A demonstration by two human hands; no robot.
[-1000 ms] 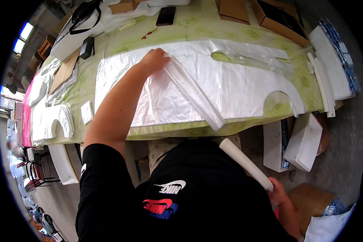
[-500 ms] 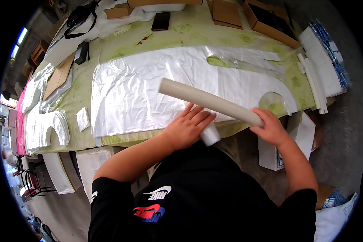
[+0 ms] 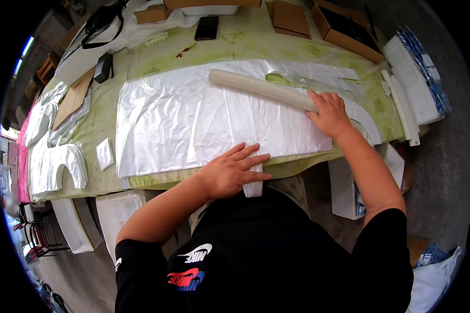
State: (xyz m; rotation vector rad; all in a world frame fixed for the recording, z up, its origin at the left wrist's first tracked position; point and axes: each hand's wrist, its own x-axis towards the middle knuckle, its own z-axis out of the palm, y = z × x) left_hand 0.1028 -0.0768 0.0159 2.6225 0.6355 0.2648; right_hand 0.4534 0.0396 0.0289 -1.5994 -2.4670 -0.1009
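A long pale grey tube [image 3: 261, 89] lies slantwise across a stack of thin white plastic sheets [image 3: 159, 122] on the table. My right hand [image 3: 329, 113] grips the tube near its right end, fingers over the top. My left hand [image 3: 231, 171] rests flat at the stack's near edge, fingers spread. Beneath its fingertips runs a narrow white plastic strip [image 3: 253, 189], whose end hangs over the table edge towards me. The strip appears to reach up the stack towards the tube. At the right, the stack has a curved cut-out, partly hidden behind my right forearm.
The table wears a green patterned cover [image 3: 235, 49]. Cut white plastic pieces [image 3: 60, 164] and a small white packet [image 3: 105, 154] lie left. A phone [image 3: 207, 28] and an open cardboard box [image 3: 347, 31] sit at the back. Thin white rolls [image 3: 402, 107] lie at the right edge.
The tube has gone from above the near edge to farther back, down onto the sheets, with my right hand. My left hand has moved slightly nearer and its fingers have spread.
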